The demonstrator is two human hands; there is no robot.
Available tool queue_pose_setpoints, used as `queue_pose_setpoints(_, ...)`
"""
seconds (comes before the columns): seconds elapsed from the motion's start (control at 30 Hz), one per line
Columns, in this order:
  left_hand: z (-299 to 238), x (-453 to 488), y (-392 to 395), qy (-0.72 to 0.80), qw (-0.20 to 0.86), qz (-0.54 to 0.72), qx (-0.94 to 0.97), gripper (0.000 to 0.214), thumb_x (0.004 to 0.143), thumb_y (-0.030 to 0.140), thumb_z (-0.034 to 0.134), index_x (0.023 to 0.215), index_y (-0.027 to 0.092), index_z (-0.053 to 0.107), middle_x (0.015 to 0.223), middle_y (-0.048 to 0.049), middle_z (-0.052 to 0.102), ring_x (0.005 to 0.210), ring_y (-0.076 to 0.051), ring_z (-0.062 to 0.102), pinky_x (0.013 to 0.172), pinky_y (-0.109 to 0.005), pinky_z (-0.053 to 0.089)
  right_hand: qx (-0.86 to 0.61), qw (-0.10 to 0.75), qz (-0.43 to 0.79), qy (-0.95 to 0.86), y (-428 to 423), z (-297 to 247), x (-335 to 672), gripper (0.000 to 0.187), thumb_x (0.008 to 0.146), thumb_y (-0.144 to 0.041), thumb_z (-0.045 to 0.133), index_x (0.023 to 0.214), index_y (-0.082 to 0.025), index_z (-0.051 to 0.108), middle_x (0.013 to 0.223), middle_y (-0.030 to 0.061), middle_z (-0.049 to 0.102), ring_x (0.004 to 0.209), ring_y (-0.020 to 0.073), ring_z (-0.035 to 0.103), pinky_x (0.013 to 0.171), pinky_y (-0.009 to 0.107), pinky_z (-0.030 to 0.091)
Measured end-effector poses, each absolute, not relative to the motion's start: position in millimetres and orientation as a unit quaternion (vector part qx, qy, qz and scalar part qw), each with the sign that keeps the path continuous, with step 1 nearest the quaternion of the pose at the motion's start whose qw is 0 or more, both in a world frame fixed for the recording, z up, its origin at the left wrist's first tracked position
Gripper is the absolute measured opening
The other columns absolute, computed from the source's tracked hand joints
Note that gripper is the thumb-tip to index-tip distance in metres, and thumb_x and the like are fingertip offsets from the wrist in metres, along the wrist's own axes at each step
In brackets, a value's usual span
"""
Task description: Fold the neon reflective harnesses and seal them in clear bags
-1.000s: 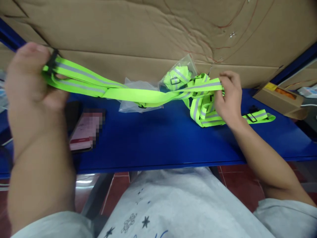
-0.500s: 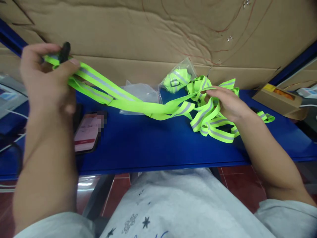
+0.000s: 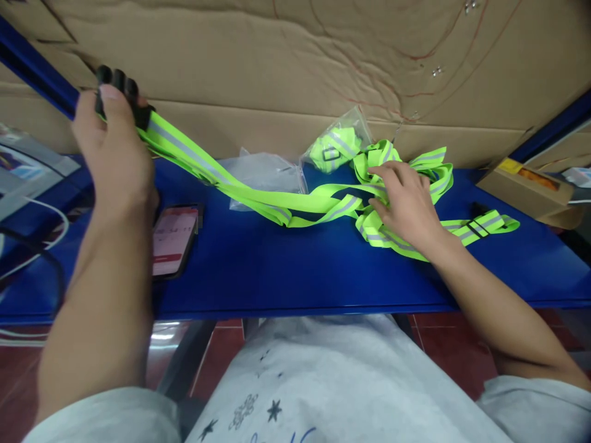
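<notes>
My left hand (image 3: 117,144) is raised at the left, closed on the black buckle (image 3: 124,92) of a neon yellow-green reflective strap (image 3: 268,200) with a silver stripe. From there the strap sags rightward into a loose pile of the same webbing (image 3: 397,237). Over this pile lies my right hand (image 3: 409,203), its thumb and fingers apart, touching the bands; whatever is beneath the palm is hidden. A strap end with a black slider (image 3: 478,229) sticks out right of my wrist. Behind the pile stands a clear bag with a folded reflective strap (image 3: 335,147).
An empty-looking clear plastic bag (image 3: 263,175) lies behind the stretched strap. A phone (image 3: 175,240) rests on the blue table (image 3: 277,277) near my left forearm. Cables (image 3: 55,246) are at the left, an open cardboard box (image 3: 521,191) at the right. Cardboard (image 3: 207,55) covers the back.
My left hand has turned and shifted slightly right, showing more of the buckle. My right hand has moved down onto the pile with its fingers spread; the strap end by its wrist shows more.
</notes>
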State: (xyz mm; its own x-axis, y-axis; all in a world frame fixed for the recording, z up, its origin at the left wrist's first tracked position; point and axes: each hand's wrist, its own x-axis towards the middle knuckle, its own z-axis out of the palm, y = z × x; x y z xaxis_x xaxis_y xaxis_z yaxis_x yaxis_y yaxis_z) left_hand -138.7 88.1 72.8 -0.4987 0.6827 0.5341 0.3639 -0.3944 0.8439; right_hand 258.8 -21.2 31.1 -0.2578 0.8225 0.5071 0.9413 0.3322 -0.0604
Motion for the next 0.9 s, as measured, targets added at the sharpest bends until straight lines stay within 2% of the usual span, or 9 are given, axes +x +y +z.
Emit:
queue_pose_setpoints(0.1, 68.3, -144.3, 94.1, 0.47, 0.131, 0.699, 0.523, 0.022, 0.109, 0.02, 0.038, 0.101, 0.019, 0.059, 0.102, -0.0004, 0.066, 0.1, -0.011, 0.065, 0.099, -0.026, 0.051, -0.499, 0.22, -0.174, -0.82, -27.6, 29.6, 249.3, 0.054, 0.094, -0.012, 0.05, 0.147, -0.025, 0.05, 0.152, 0.0176, 0.05, 0.137, 0.0373, 0.05, 0.106, 0.057, 0.036)
queue_pose_setpoints(0.23, 62.3, -149.7, 101.9, 0.465, 0.131, 0.705, 0.52, 0.021, 0.107, 0.017, 0.036, 0.101, 0.022, 0.055, 0.099, 0.0014, 0.064, 0.094, -0.009, 0.063, 0.1, -0.024, 0.051, -0.391, 0.181, -0.159, -0.889, -31.3, 25.7, 242.6, 0.054, 0.092, -0.002, 0.047, 0.14, -0.025, 0.057, 0.15, 0.0124, 0.057, 0.139, 0.0309, 0.051, 0.112, 0.053, 0.031)
queue_pose_setpoints(0.4, 66.4, -144.3, 98.5, 0.48, 0.146, 0.697, 0.512, 0.02, 0.107, 0.016, 0.029, 0.098, 0.023, 0.046, 0.093, 0.0017, 0.062, 0.086, -0.01, 0.066, 0.084, -0.023, 0.056, -0.308, 0.166, -0.116, -0.93, -30.7, 21.1, 237.8, 0.05, 0.095, -0.003, 0.044, 0.138, -0.022, 0.062, 0.142, 0.0077, 0.066, 0.135, 0.0262, 0.058, 0.112, 0.046, 0.035)
queue_pose_setpoints(0.5, 69.3, -141.7, 95.6, 0.451, 0.16, 0.707, 0.52, 0.022, 0.106, 0.015, 0.03, 0.094, 0.022, 0.046, 0.088, 0.0018, 0.06, 0.081, -0.011, 0.068, 0.085, -0.027, 0.057, -0.312, 0.164, -0.096, -0.931, -28.6, 13.0, 232.6, 0.054, 0.097, -0.004, 0.042, 0.147, -0.019, 0.056, 0.148, 0.0086, 0.062, 0.138, 0.0259, 0.055, 0.113, 0.045, 0.036)
queue_pose_setpoints(0.57, 69.4, -141.5, 96.3, 0.422, 0.171, 0.719, 0.525, 0.026, 0.107, 0.017, 0.029, 0.095, 0.019, 0.052, 0.089, -0.0008, 0.062, 0.079, -0.013, 0.068, 0.086, -0.031, 0.057, -0.326, 0.158, -0.103, -0.926, -26.8, 7.8, 230.6, 0.049, 0.1, -0.008, 0.044, 0.146, -0.016, 0.056, 0.148, 0.0112, 0.061, 0.136, 0.0278, 0.055, 0.109, 0.044, 0.039)
queue_pose_setpoints(0.67, 69.0, -142.0, 98.5, 0.429, 0.171, 0.728, 0.507, 0.035, 0.108, 0.022, 0.031, 0.093, 0.013, 0.062, 0.088, -0.0059, 0.065, 0.078, -0.015, 0.067, 0.087, -0.035, 0.055, -0.353, 0.143, -0.141, -0.914, -25.4, 6.9, 231.5, 0.034, 0.103, -0.018, 0.047, 0.131, -0.014, 0.067, 0.13, 0.0135, 0.069, 0.119, 0.0297, 0.061, 0.094, 0.042, 0.041)
queue_pose_setpoints(0.73, 70.0, -141.9, 98.5, 0.454, 0.192, 0.725, 0.481, 0.033, 0.107, 0.023, 0.036, 0.092, 0.013, 0.063, 0.089, -0.0063, 0.066, 0.082, -0.015, 0.067, 0.089, -0.034, 0.053, -0.368, 0.135, -0.168, -0.905, -25.8, 11.1, 233.8, 0.028, 0.104, -0.02, 0.048, 0.117, -0.016, 0.072, 0.115, 0.0119, 0.072, 0.106, 0.0283, 0.062, 0.087, 0.041, 0.039)
queue_pose_setpoints(0.8, 71.8, -142.3, 97.8, 0.454, 0.228, 0.724, 0.466, 0.029, 0.107, 0.024, 0.034, 0.093, 0.016, 0.059, 0.093, -0.0054, 0.066, 0.089, -0.014, 0.066, 0.093, -0.032, 0.051, -0.381, 0.134, -0.192, -0.894, -26.8, 16.4, 236.5, 0.025, 0.104, -0.022, 0.048, 0.106, -0.018, 0.073, 0.103, 0.0097, 0.071, 0.098, 0.0268, 0.06, 0.086, 0.041, 0.037)
queue_pose_setpoints(0.9, 73.2, -146.9, 99.7, 0.447, 0.254, 0.718, 0.469, 0.029, 0.105, 0.024, 0.02, 0.091, 0.021, 0.045, 0.096, -0.0052, 0.061, 0.094, -0.013, 0.063, 0.098, -0.029, 0.049, -0.408, 0.141, -0.212, -0.877, -26.9, 21.6, 240.7, 0.02, 0.103, -0.024, 0.051, 0.098, -0.019, 0.07, 0.094, 0.0078, 0.069, 0.094, 0.026, 0.06, 0.091, 0.042, 0.034)
